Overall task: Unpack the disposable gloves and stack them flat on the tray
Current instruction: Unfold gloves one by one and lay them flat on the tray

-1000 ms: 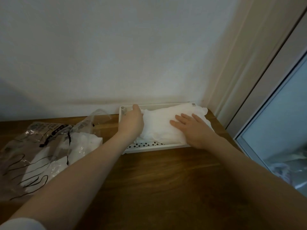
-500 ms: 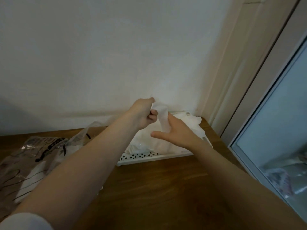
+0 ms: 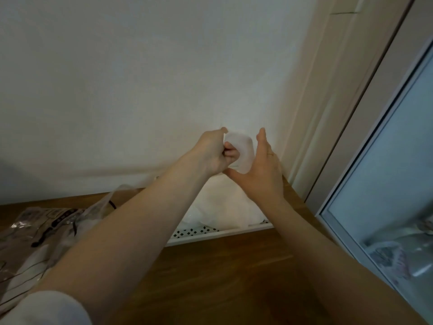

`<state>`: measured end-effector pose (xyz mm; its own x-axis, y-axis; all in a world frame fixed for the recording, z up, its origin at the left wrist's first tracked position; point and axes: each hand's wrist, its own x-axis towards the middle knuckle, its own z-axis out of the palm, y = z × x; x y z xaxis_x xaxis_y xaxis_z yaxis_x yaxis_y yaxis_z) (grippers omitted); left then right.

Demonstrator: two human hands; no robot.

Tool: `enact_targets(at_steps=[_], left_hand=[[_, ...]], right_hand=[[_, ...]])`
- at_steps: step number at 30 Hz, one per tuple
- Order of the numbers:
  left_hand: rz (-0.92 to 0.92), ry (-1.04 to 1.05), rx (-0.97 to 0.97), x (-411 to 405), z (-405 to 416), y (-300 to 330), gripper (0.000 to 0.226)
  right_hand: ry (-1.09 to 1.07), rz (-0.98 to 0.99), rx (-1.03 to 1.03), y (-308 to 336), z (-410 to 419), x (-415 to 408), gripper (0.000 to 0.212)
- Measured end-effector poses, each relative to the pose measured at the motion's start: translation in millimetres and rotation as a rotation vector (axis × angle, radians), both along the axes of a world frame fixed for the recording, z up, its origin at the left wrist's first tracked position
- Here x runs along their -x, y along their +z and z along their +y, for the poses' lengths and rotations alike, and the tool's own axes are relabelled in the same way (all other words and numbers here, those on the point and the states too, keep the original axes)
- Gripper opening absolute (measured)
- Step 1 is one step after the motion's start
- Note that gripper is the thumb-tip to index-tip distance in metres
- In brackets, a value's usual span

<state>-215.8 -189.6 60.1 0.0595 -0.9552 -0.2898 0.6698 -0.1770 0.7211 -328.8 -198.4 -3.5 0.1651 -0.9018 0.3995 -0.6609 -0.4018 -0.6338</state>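
Left hand [image 3: 212, 153] pinches one thin glove [image 3: 241, 151] above the tray [image 3: 210, 235], right hand [image 3: 260, 172] loose-fingered beside it, probably to spread it flat.

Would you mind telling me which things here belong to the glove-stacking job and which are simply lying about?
Part of the job:
- glove, gripped by the left hand, right hand beside it
- glove pile
- white tray
- torn packaging

Just there:
- wooden table
- glass door
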Motion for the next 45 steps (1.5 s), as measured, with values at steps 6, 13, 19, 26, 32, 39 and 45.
enact_targets(at_steps=[6, 13, 19, 26, 32, 39, 45], left_hand=[[-0.017, 0.014, 0.010, 21.3, -4.2, 8.1, 0.033], [-0.106, 0.070, 0.043, 9.8, -1.8, 1.4, 0.035], [-0.443, 0.127, 0.065, 1.3, -2.4, -17.1, 0.032], [-1.269, 0.116, -0.123, -33.8, 29.8, -58.6, 0.012], [-1.476, 0.055, -0.114, -46.4, 45.6, -83.2, 0.031], [-1.793, -0.051, -0.104, -52.4, 45.1, -96.4, 0.047], [-2.098, -0.175, -0.151, -66.1, 49.0, -121.1, 0.034]], right_hand=[[-0.157, -0.177, 0.130, 6.1, -5.6, -9.2, 0.067], [-0.120, -0.115, 0.055, 8.0, -24.0, 21.2, 0.049], [-0.098, 0.389, 0.566, 0.4, -43.1, 42.2, 0.063], [0.368, 0.984, -0.001, -42.0, -11.3, 29.4, 0.078], [0.429, 0.994, -0.245, -43.9, -19.4, 29.0, 0.075], [0.293, 1.026, 0.030, -47.3, -23.0, 27.0, 0.075], [0.383, 0.991, -0.304, -48.9, -19.0, 37.6, 0.066]])
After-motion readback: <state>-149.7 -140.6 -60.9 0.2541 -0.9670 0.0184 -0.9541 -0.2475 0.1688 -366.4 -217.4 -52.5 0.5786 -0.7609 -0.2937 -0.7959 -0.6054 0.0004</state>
